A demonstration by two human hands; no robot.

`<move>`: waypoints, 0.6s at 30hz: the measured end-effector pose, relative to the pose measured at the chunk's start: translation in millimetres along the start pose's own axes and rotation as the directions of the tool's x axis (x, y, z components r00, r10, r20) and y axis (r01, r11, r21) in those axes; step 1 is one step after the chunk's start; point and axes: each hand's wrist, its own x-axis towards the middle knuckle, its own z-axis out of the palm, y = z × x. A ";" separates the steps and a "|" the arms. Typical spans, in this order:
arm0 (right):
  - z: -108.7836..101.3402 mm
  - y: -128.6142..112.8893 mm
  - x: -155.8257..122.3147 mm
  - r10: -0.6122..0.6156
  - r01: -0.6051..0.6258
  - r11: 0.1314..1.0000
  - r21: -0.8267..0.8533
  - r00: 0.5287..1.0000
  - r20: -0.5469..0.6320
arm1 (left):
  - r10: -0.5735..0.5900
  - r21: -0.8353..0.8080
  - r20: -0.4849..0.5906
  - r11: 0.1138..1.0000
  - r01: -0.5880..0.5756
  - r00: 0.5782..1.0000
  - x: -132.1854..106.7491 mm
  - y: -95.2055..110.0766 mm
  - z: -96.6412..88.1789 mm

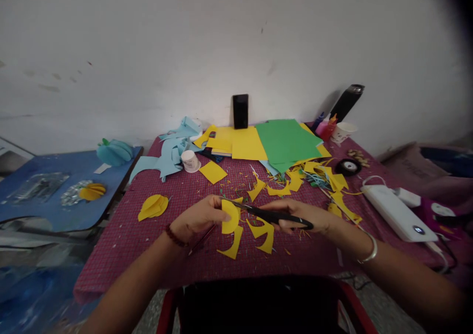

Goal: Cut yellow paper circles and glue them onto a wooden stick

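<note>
Left hand (201,217) mostly closed, thumb and fingers pinching yellow paper piece (230,217); right hand (297,209) closed round black-handled scissors (271,216), blades at the piece's upper edge; piece is left of green sheet (288,139) and nearer the person; yellow cutouts (153,207) piled well left of that sheet, also nearer; phone (240,111) upright, behind-left of it; white power bank (397,211) right of it.

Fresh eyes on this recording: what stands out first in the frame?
The large green sheet jumps out, lying over yellow paper at the back of the table. Nearer the viewer, the right hand holds black scissors at a yellow piece in the left hand.
</note>
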 end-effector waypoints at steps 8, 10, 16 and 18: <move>-1.3 1.6 -5.1 -0.005 0.001 0.993 -0.119 0.999 -0.035 | -0.004 0.001 -0.017 1.000 0.004 1.000 3.1 -5.0 0.1; -3.7 3.0 -6.5 -0.002 -0.002 0.989 -0.147 1.000 -0.030 | -0.010 0.004 -0.009 1.000 0.010 1.000 2.9 -5.6 -0.5; -7.1 9.3 -8.3 0.013 -0.012 0.999 -0.042 0.999 0.034 | -0.042 0.031 0.019 0.999 0.042 0.999 -0.1 0.1 2.9; -7.8 8.8 -8.1 0.021 -0.023 0.999 0.025 0.998 0.063 | -0.070 0.055 0.023 0.996 0.069 0.997 -0.8 1.2 3.6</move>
